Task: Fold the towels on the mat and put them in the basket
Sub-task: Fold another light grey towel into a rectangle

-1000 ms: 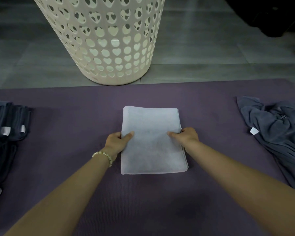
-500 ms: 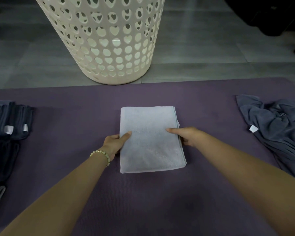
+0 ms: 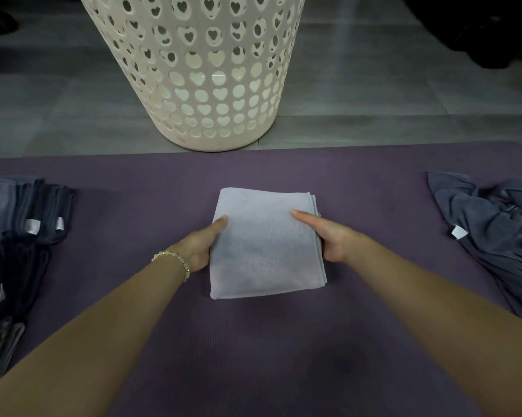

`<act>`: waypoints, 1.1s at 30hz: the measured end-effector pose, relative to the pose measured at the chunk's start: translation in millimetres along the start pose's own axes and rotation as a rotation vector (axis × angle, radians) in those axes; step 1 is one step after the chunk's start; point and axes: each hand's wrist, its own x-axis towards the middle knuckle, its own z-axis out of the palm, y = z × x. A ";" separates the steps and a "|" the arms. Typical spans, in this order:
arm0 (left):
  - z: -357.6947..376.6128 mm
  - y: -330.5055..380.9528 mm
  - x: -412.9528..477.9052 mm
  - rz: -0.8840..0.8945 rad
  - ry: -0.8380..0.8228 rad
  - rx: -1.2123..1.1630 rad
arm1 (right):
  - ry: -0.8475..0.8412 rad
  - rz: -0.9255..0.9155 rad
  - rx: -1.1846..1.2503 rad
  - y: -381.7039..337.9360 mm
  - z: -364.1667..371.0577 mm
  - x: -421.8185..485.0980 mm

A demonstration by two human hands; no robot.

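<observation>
Beyond the mat (image 3: pixel 253 341), the basket (image 3: pixel 199 85) is standing on the floor (image 3: pixel 374 100), its rim running off the top, so you cannot tell what is inside. At the mat's middle you are gripping the folded towel (image 3: pixel 265 245) by its sides: your left hand (image 3: pixel 198 246) and right hand (image 3: pixel 332 239) are laying thumbs on top, fingers hiding underneath. The stack (image 3: pixel 21 212) at left and the heap (image 3: pixel 494 221) at right are running off the edges.
</observation>
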 end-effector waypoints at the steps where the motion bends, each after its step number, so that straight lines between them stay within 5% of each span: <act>1: 0.4 7.4 0.9 0.000 -0.020 0.022 | 0.011 -0.009 -0.004 -4.7 2.1 -0.9; 5: 2.1 48.9 4.3 0.093 0.119 0.168 | 0.122 -0.124 -0.025 -33.6 13.2 -3.9; 13: 16.2 109.7 -40.0 0.587 0.286 0.287 | 0.301 -0.540 -0.055 -71.7 29.5 -16.5; 16: 10.8 70.1 -50.1 0.538 0.306 0.352 | 0.295 -0.543 -0.123 -31.3 26.2 -29.5; 24: -12.4 -40.8 -69.7 0.161 0.116 0.496 | 0.094 -0.210 -0.392 78.8 -1.1 -60.5; 33: -1.8 -36.6 -62.8 0.111 0.250 0.698 | 0.209 -0.354 -0.204 79.1 15.8 -59.4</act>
